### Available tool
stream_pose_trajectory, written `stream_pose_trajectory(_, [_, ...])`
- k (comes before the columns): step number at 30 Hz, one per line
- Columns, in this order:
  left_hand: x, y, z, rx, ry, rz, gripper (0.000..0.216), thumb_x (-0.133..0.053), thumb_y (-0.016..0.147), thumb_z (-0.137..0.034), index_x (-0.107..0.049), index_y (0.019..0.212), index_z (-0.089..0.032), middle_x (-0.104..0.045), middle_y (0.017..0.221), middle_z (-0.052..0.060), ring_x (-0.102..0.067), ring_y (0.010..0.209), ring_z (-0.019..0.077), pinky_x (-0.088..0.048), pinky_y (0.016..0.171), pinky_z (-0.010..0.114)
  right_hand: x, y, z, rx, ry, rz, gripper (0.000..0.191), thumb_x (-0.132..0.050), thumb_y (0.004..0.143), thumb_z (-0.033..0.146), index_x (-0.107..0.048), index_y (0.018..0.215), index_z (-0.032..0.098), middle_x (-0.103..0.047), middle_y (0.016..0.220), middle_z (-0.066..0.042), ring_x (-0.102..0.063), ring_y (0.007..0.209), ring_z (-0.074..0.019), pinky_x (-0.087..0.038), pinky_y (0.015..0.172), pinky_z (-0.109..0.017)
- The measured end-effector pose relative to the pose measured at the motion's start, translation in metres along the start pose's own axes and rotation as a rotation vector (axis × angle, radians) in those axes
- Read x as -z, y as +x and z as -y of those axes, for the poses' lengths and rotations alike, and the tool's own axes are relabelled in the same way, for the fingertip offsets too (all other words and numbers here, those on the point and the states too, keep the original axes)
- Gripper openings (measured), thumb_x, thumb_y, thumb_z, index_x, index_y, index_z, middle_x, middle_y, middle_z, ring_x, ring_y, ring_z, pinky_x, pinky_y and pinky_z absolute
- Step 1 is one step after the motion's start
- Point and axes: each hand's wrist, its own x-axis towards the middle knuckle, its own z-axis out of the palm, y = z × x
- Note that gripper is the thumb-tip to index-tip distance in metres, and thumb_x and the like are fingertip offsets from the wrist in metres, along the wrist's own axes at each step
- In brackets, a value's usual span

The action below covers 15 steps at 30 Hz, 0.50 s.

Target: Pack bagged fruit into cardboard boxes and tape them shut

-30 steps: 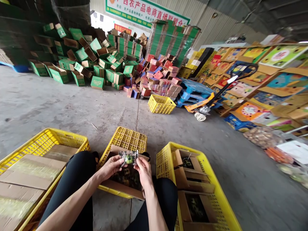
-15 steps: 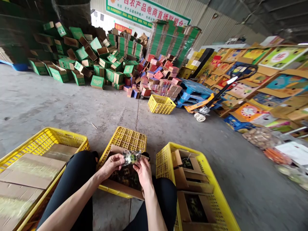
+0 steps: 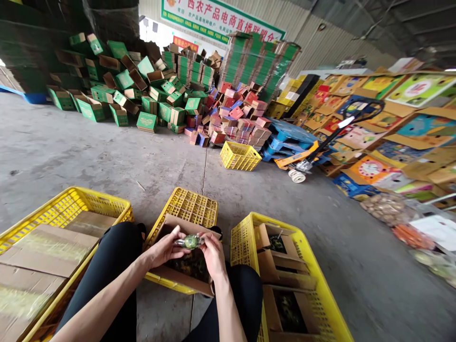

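Note:
Both hands pinch a small green fruit in a clear plastic wrap between them. My left hand grips its left end with closed fingers, and my right hand grips its right end. The wrapped fruit hovers over an open cardboard box holding more dark green pieces. That box rests on an upturned yellow crate between my knees.
A yellow crate with flat cardboard sits at my left. Another yellow crate at my right holds small open boxes. Farther off lie piles of green boxes, red boxes, a small yellow crate, a pallet jack and printed cartons.
The wrapped fruit has been turned and squeezed narrower between my hands, and it sits slightly lower over the box. The camera has shifted a little.

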Motion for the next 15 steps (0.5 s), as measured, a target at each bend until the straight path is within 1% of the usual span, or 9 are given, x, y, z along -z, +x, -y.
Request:
stream_pose_trajectory(2, [-0.0011,-0.0003,0.0024,-0.091,0.049,-0.007,0.043,-0.093,0.078,-0.051,-0.072,0.096,-0.018,-0.076,0.098,0.006,-0.075,0.087,0.0201,-0.058,0.075,0.027,-0.0006,-0.0001,0.0012,-0.008,-0.02,-0.01,0.03,-0.087,0.081,0.054,-0.083,0.089,0.025,-0.079,0.113,-0.007,-0.071,0.11,-0.027,-0.06,0.091,-0.036])
stream_pose_trajectory(4, [-0.0024,0.0003,0.0043,-0.188,0.061,-0.022,0.041,-0.099,0.071,-0.04,-0.071,0.09,-0.018,-0.073,0.09,0.002,-0.072,0.081,0.017,-0.056,0.076,0.026,-0.0014,-0.0004,0.0023,-0.037,-0.015,-0.057,0.042,-0.082,0.083,0.064,-0.082,0.106,0.029,-0.077,0.128,-0.008,-0.068,0.122,-0.0303,-0.058,0.098,-0.041])
stream_pose_trajectory(6, [-0.0038,0.0012,0.0047,-0.271,0.065,-0.04,0.041,-0.101,0.068,-0.036,-0.07,0.088,-0.019,-0.072,0.09,0.0,-0.07,0.082,0.017,-0.056,0.079,0.028,-0.0021,-0.0013,0.003,-0.089,-0.005,-0.085,0.055,-0.077,0.084,0.071,-0.077,0.124,0.033,-0.072,0.139,-0.008,-0.067,0.128,-0.0314,-0.058,0.101,-0.045])
stream_pose_trajectory(8, [-0.0048,0.0017,0.0038,-0.345,0.111,-0.052,0.041,-0.101,0.067,-0.035,-0.07,0.089,-0.019,-0.072,0.092,0.0,-0.069,0.084,0.0176,-0.056,0.08,0.029,-0.0023,-0.0029,0.0029,-0.134,-0.014,-0.079,0.061,-0.079,0.084,0.069,-0.071,0.134,0.035,-0.069,0.145,-0.007,-0.068,0.128,-0.0309,-0.058,0.101,-0.046])
stream_pose_trajectory(10, [-0.0048,0.0018,0.0024,-0.394,0.195,-0.05,0.04,-0.1,0.068,-0.034,-0.07,0.091,-0.019,-0.071,0.092,0.001,-0.067,0.084,0.0177,-0.054,0.079,0.028,-0.0018,-0.0043,0.0019,-0.149,-0.059,-0.069,0.063,-0.083,0.083,0.063,-0.07,0.136,0.034,-0.069,0.144,-0.008,-0.069,0.125,-0.03,-0.059,0.099,-0.045])
stream_pose_trajectory(12, [-0.0041,0.002,0.0019,-0.416,0.26,-0.034,0.04,-0.099,0.07,-0.033,-0.072,0.097,-0.02,-0.072,0.096,0.001,-0.068,0.087,0.0188,-0.053,0.081,0.029,-0.0005,-0.0047,0.0005,-0.154,-0.128,-0.066,0.06,-0.088,0.079,0.059,-0.074,0.13,0.029,-0.073,0.137,-0.009,-0.071,0.121,-0.0302,-0.06,0.096,-0.043])
stream_pose_trajectory(13, [-0.0035,0.0023,0.0021,-0.427,0.269,-0.035,0.043,-0.099,0.07,-0.034,-0.073,0.102,-0.021,-0.073,0.101,0.002,-0.068,0.091,0.0201,-0.053,0.084,0.03,0.0003,-0.0045,-0.0002,-0.157,-0.159,-0.067,0.059,-0.089,0.077,0.058,-0.076,0.125,0.027,-0.076,0.131,-0.009,-0.072,0.118,-0.0306,-0.061,0.095,-0.043])
stream_pose_trajectory(15, [-0.0024,0.0033,0.0033,-0.46,0.251,-0.079,0.055,-0.1,0.068,-0.035,-0.073,0.115,-0.024,-0.073,0.118,0.004,-0.069,0.105,0.0241,-0.053,0.093,0.033,0.002,-0.0034,-0.0018,-0.163,-0.188,-0.069,0.058,-0.093,0.072,0.056,-0.079,0.118,0.024,-0.079,0.122,-0.009,-0.074,0.112,-0.0305,-0.061,0.093,-0.043])
